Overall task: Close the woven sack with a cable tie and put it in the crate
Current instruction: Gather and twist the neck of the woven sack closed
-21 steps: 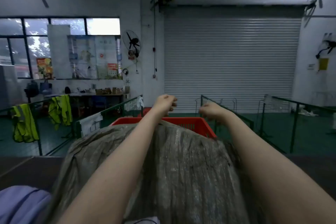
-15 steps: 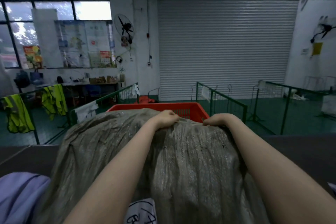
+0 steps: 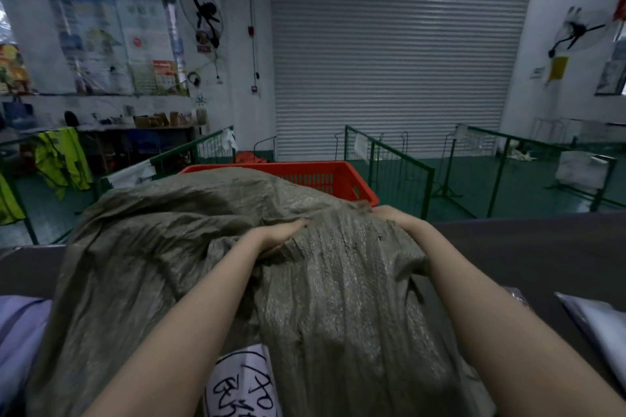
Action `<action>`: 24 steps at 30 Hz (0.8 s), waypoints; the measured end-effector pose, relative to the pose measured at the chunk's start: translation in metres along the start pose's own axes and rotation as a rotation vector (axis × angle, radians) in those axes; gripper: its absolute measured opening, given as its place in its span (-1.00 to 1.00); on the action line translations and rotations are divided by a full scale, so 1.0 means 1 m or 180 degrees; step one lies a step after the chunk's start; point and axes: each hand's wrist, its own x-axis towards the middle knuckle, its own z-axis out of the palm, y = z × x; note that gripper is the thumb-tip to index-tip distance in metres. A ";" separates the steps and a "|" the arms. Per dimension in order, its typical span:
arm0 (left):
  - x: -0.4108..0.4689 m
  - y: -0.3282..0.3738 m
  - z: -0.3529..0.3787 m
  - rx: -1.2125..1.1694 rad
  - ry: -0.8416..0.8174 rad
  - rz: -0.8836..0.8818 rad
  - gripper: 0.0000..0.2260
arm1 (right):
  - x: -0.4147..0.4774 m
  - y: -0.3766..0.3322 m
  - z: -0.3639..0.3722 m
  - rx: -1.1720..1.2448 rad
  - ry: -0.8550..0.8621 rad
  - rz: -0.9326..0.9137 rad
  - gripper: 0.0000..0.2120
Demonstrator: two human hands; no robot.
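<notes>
The sack (image 3: 305, 281) lay bulky on the desk (image 3: 525, 247) right in front of the person, its long axis running away from them toward the red crate (image 3: 342, 176), which stood just beyond the sack's far end. The left hand (image 3: 277, 235) clutched a bunched fold on the sack's top; the right hand (image 3: 394, 217), nearer the crate, gripped the far edge. No cable tie showed.

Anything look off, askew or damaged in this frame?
Nothing is clearly damaged or spilled. The woven sack lies crumpled, gripped at its far end by the left hand and right hand, in front of the red crate. No cable tie is visible. A hi-vis vest hangs over the green fence.
</notes>
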 end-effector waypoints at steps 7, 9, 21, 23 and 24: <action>-0.005 0.041 -0.018 -0.0636 0.0246 0.0459 -0.48 | -0.003 -0.049 -0.017 0.2209 0.0908 -0.0831 -0.70; -0.008 0.053 -0.021 -0.0712 0.0554 0.0402 -0.53 | -0.010 -0.064 -0.023 0.2598 0.0927 -0.1098 -0.66; -0.015 0.104 -0.050 -0.2525 0.1661 0.1165 -0.72 | -0.038 -0.073 -0.073 0.3003 -0.0065 -0.1569 -0.82; -0.018 0.113 -0.051 -0.2558 0.1705 0.1426 -0.70 | -0.046 -0.069 -0.066 0.2475 -0.0658 -0.1488 -0.72; -0.021 0.119 -0.049 -0.2411 0.1529 0.1594 -0.75 | -0.048 -0.068 -0.062 0.2322 -0.0892 -0.1465 -0.64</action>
